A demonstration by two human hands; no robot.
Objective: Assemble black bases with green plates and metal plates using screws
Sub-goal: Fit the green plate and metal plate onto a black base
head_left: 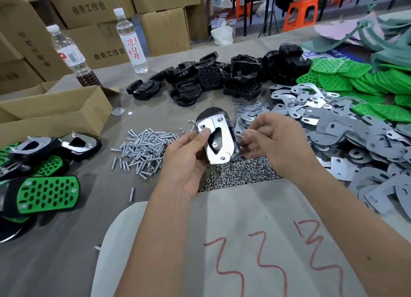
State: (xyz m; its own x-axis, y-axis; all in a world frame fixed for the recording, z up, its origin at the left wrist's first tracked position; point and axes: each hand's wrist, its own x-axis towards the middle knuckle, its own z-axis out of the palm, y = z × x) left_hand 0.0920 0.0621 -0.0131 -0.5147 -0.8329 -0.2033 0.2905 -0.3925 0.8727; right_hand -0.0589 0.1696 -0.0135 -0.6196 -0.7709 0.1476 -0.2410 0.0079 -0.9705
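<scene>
My left hand point(186, 161) grips a black base fitted with shiny metal plates point(219, 139), thumb pressed on the upper left plate. Two screw heads show on the plates. My right hand point(269, 139) is beside the assembly's right edge, fingers curled and pinching something small that I cannot make out. Below the hands lie a pile of screws point(144, 150) and a heap of nuts point(240, 172). Loose black bases point(222, 76) are piled behind, metal plates point(322, 118) to the right, green plates point(355, 76) at the far right.
Finished assemblies point(44, 170) with green plates lie at the left. An open cardboard box point(55, 110) and two bottles point(131, 38) stand at the back left. A white sheet with red marks point(255, 241) covers the table's front edge.
</scene>
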